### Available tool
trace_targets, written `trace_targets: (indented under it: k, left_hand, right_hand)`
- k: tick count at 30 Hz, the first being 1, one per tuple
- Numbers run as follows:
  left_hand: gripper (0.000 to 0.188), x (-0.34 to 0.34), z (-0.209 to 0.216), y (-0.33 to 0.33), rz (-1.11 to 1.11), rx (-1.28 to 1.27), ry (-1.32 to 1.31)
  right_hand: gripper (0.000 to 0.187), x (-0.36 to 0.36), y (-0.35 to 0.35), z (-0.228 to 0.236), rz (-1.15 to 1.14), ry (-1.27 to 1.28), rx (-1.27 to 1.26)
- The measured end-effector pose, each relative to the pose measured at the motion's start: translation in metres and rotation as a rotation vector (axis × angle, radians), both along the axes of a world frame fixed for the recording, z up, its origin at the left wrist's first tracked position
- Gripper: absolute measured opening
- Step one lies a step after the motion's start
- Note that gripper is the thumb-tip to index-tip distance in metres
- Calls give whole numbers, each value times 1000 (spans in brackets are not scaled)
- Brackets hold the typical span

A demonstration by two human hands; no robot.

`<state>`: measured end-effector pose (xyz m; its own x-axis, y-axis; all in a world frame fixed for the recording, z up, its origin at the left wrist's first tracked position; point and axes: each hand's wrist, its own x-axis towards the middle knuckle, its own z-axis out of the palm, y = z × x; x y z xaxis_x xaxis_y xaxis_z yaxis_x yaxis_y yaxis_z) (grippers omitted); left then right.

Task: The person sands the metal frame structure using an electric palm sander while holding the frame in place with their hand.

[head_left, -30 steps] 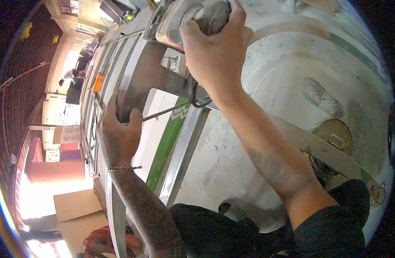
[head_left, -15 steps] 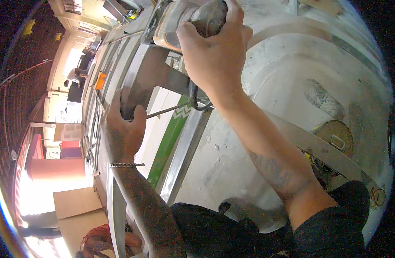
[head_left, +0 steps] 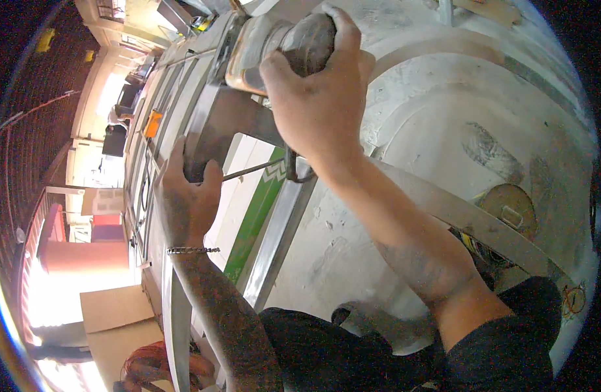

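My right hand (head_left: 323,108) wraps round the dark rounded top of a dusty sander (head_left: 264,49), thumb and fingers on either side. The sander's flat, rusty-edged base rests against the upper end of a grey flat metal frame (head_left: 238,114). My left hand (head_left: 189,189), with a chain bracelet at the wrist, grips the frame's left edge, thumb on the near side. A dark bent cord or rod (head_left: 292,166) shows below the right wrist. A thin rod (head_left: 254,170) runs from near the left thumb toward it. The sander's underside is hidden.
Under the frame lies a white panel with a green stripe (head_left: 254,225) beside a bright metal bar (head_left: 281,235). On the dusty floor (head_left: 339,261) to the right sits a round brown lid (head_left: 509,206). Cardboard (head_left: 117,320) and orange coiled material (head_left: 156,366) stand lower left. A person (head_left: 119,117) is far off.
My right hand and the sander have shifted slightly left and toward me along the frame. My left hand has stayed in place on the frame.
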<state>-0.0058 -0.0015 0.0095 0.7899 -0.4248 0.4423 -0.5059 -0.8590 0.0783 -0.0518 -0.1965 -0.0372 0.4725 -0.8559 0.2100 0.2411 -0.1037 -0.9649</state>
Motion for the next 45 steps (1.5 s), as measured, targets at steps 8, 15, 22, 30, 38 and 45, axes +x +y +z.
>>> trace_targets:
  k: [8, 15, 22, 30, 38, 45]
  left_hand:
    - [56, 1, -5, -4, -17, -32, 44]
    - [56, 2, -3, 0, -48, -69, 1]
    - [57, 0, -2, -3, -14, -41, 11]
    - [60, -1, 0, -3, 4, -18, 16]
    - [60, 1, -3, -3, 43, -57, 110]
    - [59, 2, -2, 0, -28, -54, 40]
  right_hand:
    - [77, 12, -13, -5, -41, -130, 31]
    - [74, 36, -33, -5, -233, -81, -43]
    - [73, 35, -34, -8, -252, 5, -10]
    - [75, 23, -17, -2, -137, -33, 14]
    - [74, 28, -30, 0, -157, -24, 69]
    - [74, 28, -21, -5, -192, -32, -105]
